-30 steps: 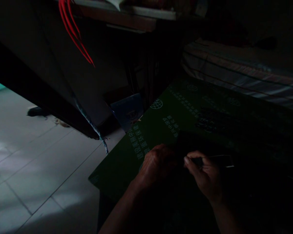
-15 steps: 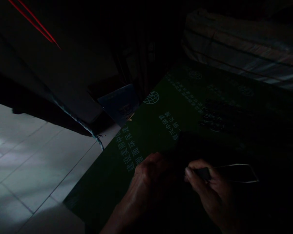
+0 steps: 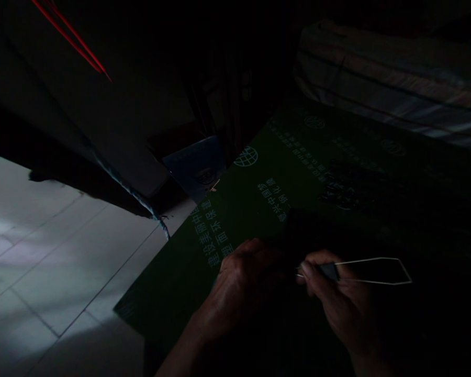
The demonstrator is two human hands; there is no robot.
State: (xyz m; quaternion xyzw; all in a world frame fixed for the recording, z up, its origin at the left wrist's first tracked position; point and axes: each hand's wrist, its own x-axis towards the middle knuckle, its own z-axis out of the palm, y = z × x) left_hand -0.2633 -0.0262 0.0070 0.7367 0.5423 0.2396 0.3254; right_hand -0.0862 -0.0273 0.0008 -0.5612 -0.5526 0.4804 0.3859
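Note:
My right hand (image 3: 333, 293) is closed, thumb against fingers, on a small dark block with a thin pale loop (image 3: 396, 259). The loop sticks out to the right, and a short pale tip shows at the thumb's left side. My left hand (image 3: 239, 272) is just to the left, back upward, over a very dark area of the green printed tabletop (image 3: 251, 209). Its fingers fade into shadow, so whatever they touch is hidden. Beyond the hands, several small dark pieces (image 3: 345, 186) lie in rows on the tabletop.
A blue printed sheet or bag (image 3: 198, 162) is beside the table's far left edge. A twisted cord (image 3: 129, 191) runs down to that edge. Red strings (image 3: 74, 39) hang at upper left. Striped cloth (image 3: 377, 89) lies at the back right. Pale tiled floor (image 3: 35, 272) shows at left.
My right hand has tilted slightly, so more of the pale loop and the tip by the thumb shows. My left hand has barely moved. The whole view has shifted a little.

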